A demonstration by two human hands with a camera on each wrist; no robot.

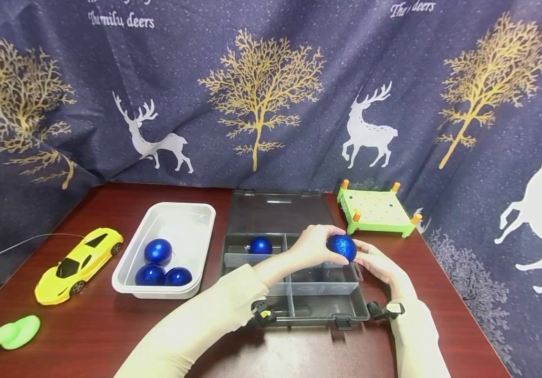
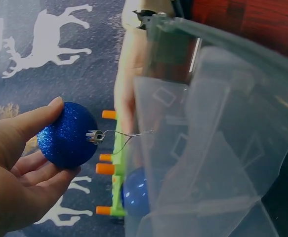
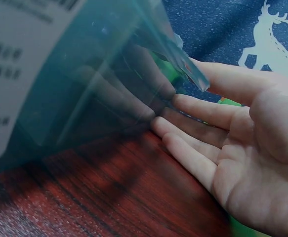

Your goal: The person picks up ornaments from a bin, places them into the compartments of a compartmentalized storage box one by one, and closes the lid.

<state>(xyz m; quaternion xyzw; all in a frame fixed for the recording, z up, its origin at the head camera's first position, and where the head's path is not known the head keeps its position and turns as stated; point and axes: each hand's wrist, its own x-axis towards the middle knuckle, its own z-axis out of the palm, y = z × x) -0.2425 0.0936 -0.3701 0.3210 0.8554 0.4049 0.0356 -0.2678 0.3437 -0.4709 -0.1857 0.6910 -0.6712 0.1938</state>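
My left hand (image 1: 310, 247) pinches a glittery blue bauble (image 1: 343, 248) between thumb and fingers, above the right side of a grey see-through divided box (image 1: 327, 304). The bauble's silver cap and thin wire hook point toward the box in the left wrist view. My right hand (image 3: 247, 143) is at the box's right wall, fingers extended, fingertips right at the plastic and nothing in its grasp. A shiny blue bauble (image 1: 260, 245) lies in the back left compartment. The box's lid (image 1: 278, 212) lies folded back behind it.
Left of the box, a white tub (image 1: 188, 220) holds three blue baubles (image 1: 158, 252). Further left are a yellow toy car (image 1: 79, 266) and a green toy duck (image 1: 18, 332). A green toy bed with orange posts (image 1: 376, 210) stands at the back right, before a patterned curtain.
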